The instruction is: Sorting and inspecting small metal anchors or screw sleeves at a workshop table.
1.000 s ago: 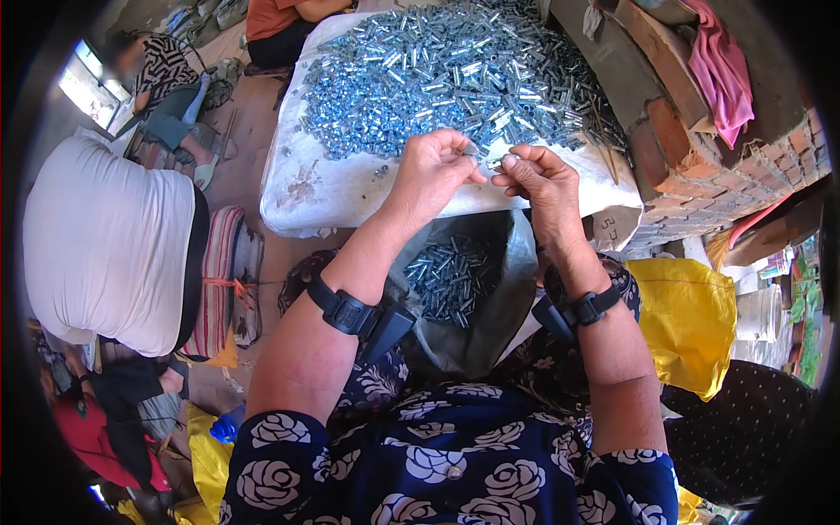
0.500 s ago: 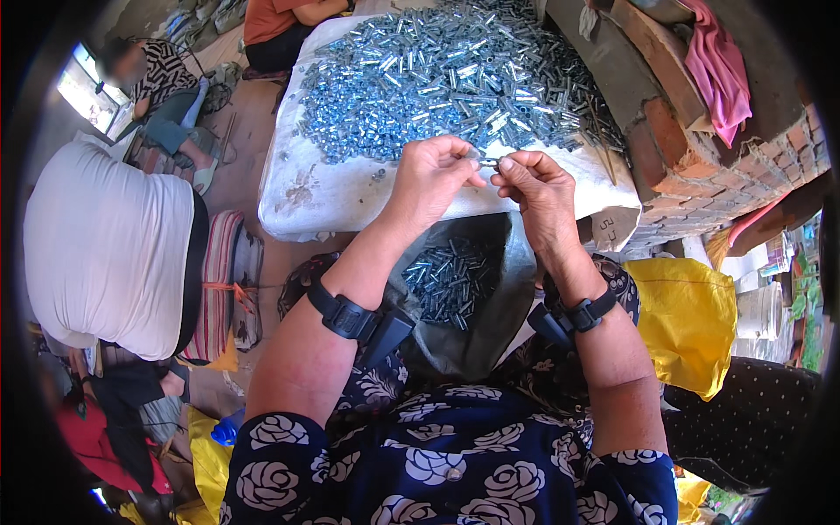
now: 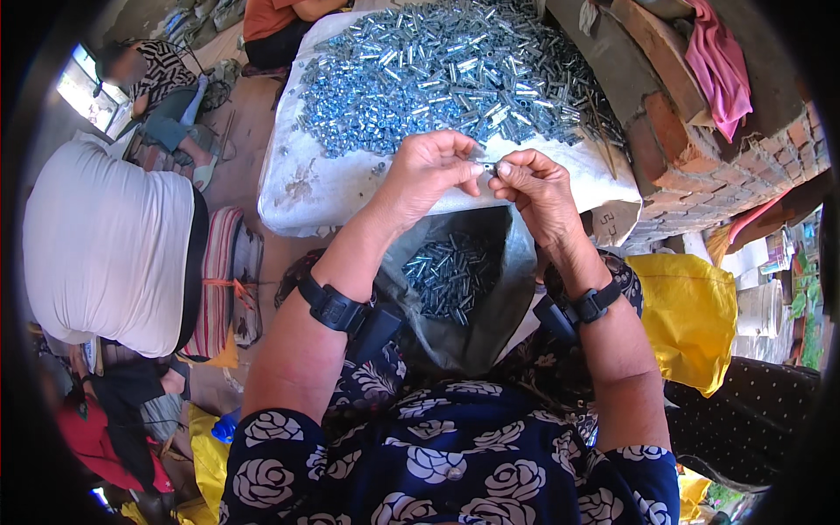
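Note:
My left hand (image 3: 436, 168) and my right hand (image 3: 535, 188) meet above the near edge of a white-covered table (image 3: 350, 197). Pinched between both sets of fingertips is a small metal part (image 3: 488, 166), mostly hidden, so its exact kind does not show. Just beyond my hands spreads a heap of shiny metal pins and tubes (image 3: 472, 66). Smaller silvery nut-like pieces (image 3: 359, 118) make up the heap's left side. Below my wrists, a dark cloth (image 3: 446, 346) across my lap holds a pile of slim metal parts (image 3: 448, 276).
A brick ledge (image 3: 691, 175) with a pink cloth (image 3: 717, 74) borders the table on the right. Thin sticks (image 3: 604, 144) lie at the heap's edge. A yellow sack (image 3: 687, 315) is beside my right arm; a white bundle (image 3: 109, 249) stands left. Other people (image 3: 166, 74) sit nearby.
Both hands stay together at nearly the same place, still pinching the small part. My fingers and wrists have shifted slightly; the part sits a little differently between the fingertips.

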A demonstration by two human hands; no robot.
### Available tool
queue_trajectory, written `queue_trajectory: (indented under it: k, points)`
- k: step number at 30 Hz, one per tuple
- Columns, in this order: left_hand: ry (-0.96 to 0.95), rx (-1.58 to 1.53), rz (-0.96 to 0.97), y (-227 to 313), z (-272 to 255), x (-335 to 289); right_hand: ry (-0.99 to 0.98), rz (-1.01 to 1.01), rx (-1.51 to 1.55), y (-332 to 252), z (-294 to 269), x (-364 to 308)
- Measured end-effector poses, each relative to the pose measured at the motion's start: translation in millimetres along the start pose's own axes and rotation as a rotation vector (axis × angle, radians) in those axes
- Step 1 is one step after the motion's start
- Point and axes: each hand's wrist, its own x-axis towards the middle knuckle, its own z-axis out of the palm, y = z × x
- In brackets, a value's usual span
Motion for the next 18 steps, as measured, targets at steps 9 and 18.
queue_trajectory:
  k: [9,18]
  points:
    - [-0.240,-0.071,-0.108,6,0,-15,-0.247,0.217,0.212,8,-13,-14]
    - [-0.319,-0.008,-0.097,7,7,-24,-0.361,0.302,0.209,-2,-14,-21]
